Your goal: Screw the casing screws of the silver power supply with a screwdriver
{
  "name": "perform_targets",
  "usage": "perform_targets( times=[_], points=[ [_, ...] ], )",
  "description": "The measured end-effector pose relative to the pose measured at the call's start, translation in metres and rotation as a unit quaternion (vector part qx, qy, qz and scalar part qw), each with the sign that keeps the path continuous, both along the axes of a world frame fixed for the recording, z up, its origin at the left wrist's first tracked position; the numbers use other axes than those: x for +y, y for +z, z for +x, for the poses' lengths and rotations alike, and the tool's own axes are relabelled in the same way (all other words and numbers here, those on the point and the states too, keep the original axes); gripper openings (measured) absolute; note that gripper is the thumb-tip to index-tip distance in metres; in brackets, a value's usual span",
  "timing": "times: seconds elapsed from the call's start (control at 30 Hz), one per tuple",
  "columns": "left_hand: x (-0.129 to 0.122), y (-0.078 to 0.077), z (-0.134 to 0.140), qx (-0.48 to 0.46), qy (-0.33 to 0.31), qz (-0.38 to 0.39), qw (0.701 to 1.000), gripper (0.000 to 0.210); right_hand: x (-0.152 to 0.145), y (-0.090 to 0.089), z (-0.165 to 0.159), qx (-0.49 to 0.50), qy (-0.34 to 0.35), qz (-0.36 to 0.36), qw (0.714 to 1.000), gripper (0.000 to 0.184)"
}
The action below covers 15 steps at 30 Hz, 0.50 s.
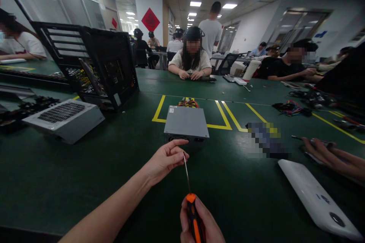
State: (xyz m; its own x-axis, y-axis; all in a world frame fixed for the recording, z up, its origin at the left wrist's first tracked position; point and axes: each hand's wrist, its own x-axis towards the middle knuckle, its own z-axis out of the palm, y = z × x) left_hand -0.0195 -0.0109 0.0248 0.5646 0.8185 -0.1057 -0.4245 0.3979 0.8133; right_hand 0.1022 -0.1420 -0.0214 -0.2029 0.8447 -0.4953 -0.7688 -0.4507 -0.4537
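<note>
In my right hand (199, 222) is a screwdriver (194, 216) with an orange and black handle, its thin metal shaft pointing up and away from me. My left hand (168, 159) is pinched at the screwdriver's tip, thumb against fingers. Whatever lies between those fingertips is too small to make out. Just beyond my left hand, a grey computer power supply (186, 121) rests on the green table, with a bundle of coloured cables (188, 102) behind it. Neither hand visibly grips the power supply.
A black computer case (114, 66) stands at left, beside a second power supply (65, 117). At right lie a white device (316, 197), a blurred-out object (266, 138) and cables (292, 108). Another person's hand (327, 152) reaches in there. Yellow tape (219, 126) marks the table; a person sits opposite.
</note>
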Motion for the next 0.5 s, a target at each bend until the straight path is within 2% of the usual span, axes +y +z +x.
perform_targets(
  times=[0.1,0.2,0.5],
  points=[
    [-0.001,0.002,0.001,0.033,0.003,0.048,0.998,0.039,-0.001,0.005,-0.003,0.005,-0.018,0.022,1.0,0.023],
    [-0.003,0.003,0.002,0.038,0.002,0.062,0.997,0.036,-0.001,0.012,-0.007,-0.001,-0.026,0.029,0.999,0.027],
    [-0.005,-0.007,0.008,0.035,-0.009,-0.004,0.999,0.02,0.002,0.022,-0.005,-0.032,-0.026,-0.02,0.999,0.042]
  ],
)
